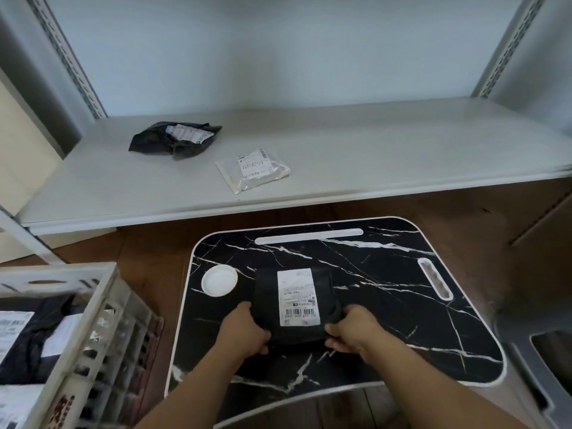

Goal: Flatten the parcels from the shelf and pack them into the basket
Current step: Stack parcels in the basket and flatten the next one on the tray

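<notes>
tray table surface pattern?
Black marble pattern with white veins on the tray table, white edge; head view.

Even, soft daylight is seen throughout; no hard shadows are cast. A pale sheen is noted on the shelf (371,144) and faint glare on the dark marbled counter (387,289). Strong wide-angle bending is seen at the edges, where the shelf posts lean outward. The basket (77,320) at lower left is smeared by blur. The label print is left unreadable.

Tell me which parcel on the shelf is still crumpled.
The black parcel at the shelf's left rear: it is bunched and wrinkled, while the clear parcel in front lies flat.
</notes>
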Demonstrator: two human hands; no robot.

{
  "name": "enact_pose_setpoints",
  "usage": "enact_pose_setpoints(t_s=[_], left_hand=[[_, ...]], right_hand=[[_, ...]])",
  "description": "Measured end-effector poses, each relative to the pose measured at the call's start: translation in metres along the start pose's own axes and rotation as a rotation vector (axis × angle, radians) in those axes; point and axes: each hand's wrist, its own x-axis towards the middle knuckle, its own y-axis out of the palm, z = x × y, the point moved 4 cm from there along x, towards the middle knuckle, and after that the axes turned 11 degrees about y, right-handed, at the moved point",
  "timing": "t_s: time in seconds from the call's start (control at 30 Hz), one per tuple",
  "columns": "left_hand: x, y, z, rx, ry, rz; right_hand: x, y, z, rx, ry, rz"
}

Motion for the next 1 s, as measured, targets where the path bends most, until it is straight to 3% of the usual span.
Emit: enact_pose_setpoints(t_s=[0.07, 0.13, 0.27, 0.5, 0.57, 0.63, 0.7, 0.73, 0.83, 1.0], left_hand=[[-0.002, -0.011, -0.007, -0.332, 0.078, -0.14], [0.002, -0.024, -0.009, -0.417, 0.101, -0.218], [0.005, -0.019, -0.002, 0.133, 0.065, -0.039], [0.005, 0.0, 0.004, 0.333, 0.126, -0.056], [0.006, 0.001, 0.0, 0.186, 0.181, -0.143], [0.007, -0.008, -0.011, -0.111, 0.217, -0.291], [0.01, -0.022, -0.017, -0.164, 0.254, -0.407], [0.016, -0.023, -0.017, -0.035, 0.272, -0.307], [0.017, -0.011, -0.007, 0.463, 0.185, 0.22], [0.018, -0.005, 0.009, 0.338, 0.096, 0.26]], right_hand=[[-0.005, 0.001, 0.014, 0.252, -0.054, 0.14], [-0.01, -0.003, 0.025, 0.306, -0.109, 0.183], [-0.007, -0.005, 0.013, -0.062, 0.02, -0.003], [0.002, 0.001, -0.001, -0.172, 0.037, -0.096], [0.002, 0.002, 0.003, 0.016, -0.038, -0.065], [0.0, 0.001, 0.017, 0.281, -0.15, 0.007], [-0.002, -0.001, 0.031, 0.382, -0.211, 0.083], [0.0, -0.002, 0.033, 0.262, -0.199, 0.055], [0.008, -0.011, 0.022, -0.287, -0.129, -0.145], [0.006, -0.009, 0.013, -0.398, -0.075, -0.132]])
